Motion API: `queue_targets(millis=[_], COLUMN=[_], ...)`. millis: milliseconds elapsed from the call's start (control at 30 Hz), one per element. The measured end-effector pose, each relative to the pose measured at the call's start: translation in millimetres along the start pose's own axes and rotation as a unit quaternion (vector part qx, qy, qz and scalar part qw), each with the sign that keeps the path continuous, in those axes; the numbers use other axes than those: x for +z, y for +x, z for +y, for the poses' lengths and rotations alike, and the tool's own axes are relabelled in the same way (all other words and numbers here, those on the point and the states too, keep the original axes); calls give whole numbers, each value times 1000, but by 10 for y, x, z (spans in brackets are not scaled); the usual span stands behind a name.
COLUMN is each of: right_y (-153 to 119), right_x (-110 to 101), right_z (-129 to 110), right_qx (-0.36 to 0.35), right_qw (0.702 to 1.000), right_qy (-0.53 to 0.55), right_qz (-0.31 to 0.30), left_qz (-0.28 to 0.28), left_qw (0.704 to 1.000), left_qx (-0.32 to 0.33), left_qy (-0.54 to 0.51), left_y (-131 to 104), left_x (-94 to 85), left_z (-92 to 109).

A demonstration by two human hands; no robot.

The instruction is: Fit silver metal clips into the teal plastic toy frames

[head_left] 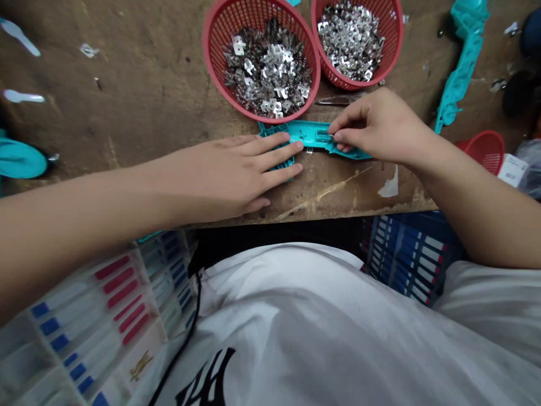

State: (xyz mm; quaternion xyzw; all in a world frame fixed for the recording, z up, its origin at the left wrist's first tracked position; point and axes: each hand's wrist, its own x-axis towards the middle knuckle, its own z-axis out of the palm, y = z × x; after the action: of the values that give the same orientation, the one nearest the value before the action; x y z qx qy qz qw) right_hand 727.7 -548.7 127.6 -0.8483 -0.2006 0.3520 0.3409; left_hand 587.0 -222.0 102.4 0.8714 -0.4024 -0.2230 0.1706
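A teal plastic housing lies on the wooden table with its ribbed inner side up. My left hand rests flat across its left end, fingers stretched out and slightly apart. Over the right part of the housing, my right hand pinches a tiny metal piece, mostly covered by the fingertips; its exact kind cannot be made out. Just beyond the housing stands a red basket of small bent metal plates. A second red basket, to its right, holds small metal parts.
Another teal housing lies at the far right, near a small red basket. At the left are a round teal part and white handle-like pieces. Crates stand below the table's front edge.
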Motion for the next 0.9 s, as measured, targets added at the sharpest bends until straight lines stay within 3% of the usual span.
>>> queue_targets(millis=[267,500,667,800,900], right_y=[22,-65,-62,-73,-67], right_x=[32,73,104,0,-169], right_z=[-46,-183,-104,-140,-154], right_qx=[-1,-49,-38,-50,-104], right_qw=[998,985,992,988,969], right_qy=[-51,-160,-102,-147,-208], right_qz=[37,50,65,24,80], left_qz=[23,23,18,28,19], left_qw=[999,1000,1000,999,1000], left_qx=[-2,-1,-4,8,12], left_qy=[-31,-17,-15,-16,6], left_y=[5,3,8,-5,-27], left_x=[39,54,46,63,49], left_z=[-31,-23,-23,-39,-26])
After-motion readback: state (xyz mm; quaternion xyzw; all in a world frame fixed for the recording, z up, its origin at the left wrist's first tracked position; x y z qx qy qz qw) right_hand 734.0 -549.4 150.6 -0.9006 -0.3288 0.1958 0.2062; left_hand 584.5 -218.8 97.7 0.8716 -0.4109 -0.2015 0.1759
